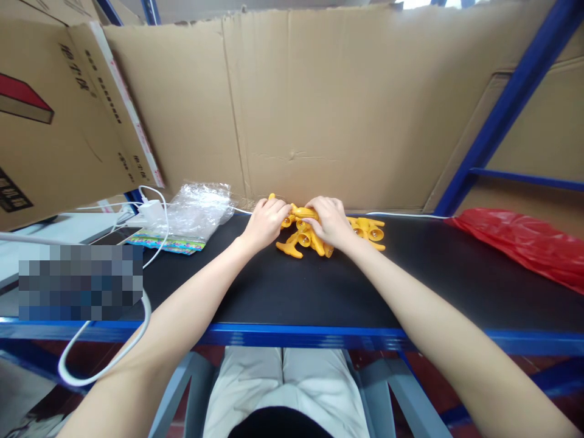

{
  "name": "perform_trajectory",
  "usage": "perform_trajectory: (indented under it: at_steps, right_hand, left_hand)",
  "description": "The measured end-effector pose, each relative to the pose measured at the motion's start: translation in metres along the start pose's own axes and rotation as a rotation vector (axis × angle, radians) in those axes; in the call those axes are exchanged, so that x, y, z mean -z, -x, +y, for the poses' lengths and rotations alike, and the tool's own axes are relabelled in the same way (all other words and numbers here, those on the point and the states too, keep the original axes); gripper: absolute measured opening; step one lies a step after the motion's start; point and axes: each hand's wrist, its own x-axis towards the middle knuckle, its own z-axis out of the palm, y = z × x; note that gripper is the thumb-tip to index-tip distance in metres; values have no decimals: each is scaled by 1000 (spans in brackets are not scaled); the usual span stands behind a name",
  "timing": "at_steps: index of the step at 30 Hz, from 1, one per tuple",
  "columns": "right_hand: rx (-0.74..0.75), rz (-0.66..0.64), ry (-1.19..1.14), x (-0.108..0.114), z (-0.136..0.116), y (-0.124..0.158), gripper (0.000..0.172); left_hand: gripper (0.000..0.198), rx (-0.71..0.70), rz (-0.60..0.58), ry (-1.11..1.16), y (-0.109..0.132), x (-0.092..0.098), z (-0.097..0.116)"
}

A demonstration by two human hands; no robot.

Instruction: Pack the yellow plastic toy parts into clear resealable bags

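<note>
A pile of glossy yellow-orange plastic pieces (pixel 303 238) lies on the black table top, several with round cup-like openings and curved, pointed arms. My left hand (pixel 266 222) is closed at the pile's left side around one such piece, whose tip (pixel 272 196) shows above the knuckles. On the pile's upper middle is my right hand (pixel 332 220), its thumb and fingers curled round another yellow piece (pixel 305 212). Both palms face down, and the fingers partly hide what they grip. More pieces (pixel 375 233) stick out to the right of my right wrist.
Crumpled clear plastic wrapping (pixel 201 204) and a colourful packet (pixel 168 241) lie left. A white charger (pixel 152 212) and cables are beside them. A red plastic bag (pixel 515 243) lies at right. Cardboard (pixel 342 109) stands behind; a blue rail (pixel 301 336) edges the table front.
</note>
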Motion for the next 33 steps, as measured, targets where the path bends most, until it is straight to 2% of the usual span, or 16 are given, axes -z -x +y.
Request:
perform_trajectory:
  at_steps: [7, 11, 14, 17, 22, 28, 33]
  right_hand:
    - [-17, -11, -12, -1, -1, -1, 18]
    - [-70, 23, 46, -3, 3, 0, 19]
    - [-69, 19, 60, -4, 5, 0, 18]
    - [-63, -3, 26, -4, 5, 1, 19]
    - [-39, -53, 0, -6, 4, 1, 32]
    - [-11, -144, 103, -4, 4, 1, 26]
    - [46, -88, 233, 3, 1, -1, 20]
  left_hand:
    - [30, 4, 12, 14, -2, 3, 0]
    - [28, 158, 39, 8, -5, 11, 2]
    - [38, 315, -92, 27, -5, 12, 3]
    - [43, 410, -206, 42, -3, 10, 3]
    - [39, 387, -202, 31, -2, 9, 5]
    - [38, 340, -276, 26, -3, 14, 12]
    - [37, 377, -271, 77, -6, 15, 15]
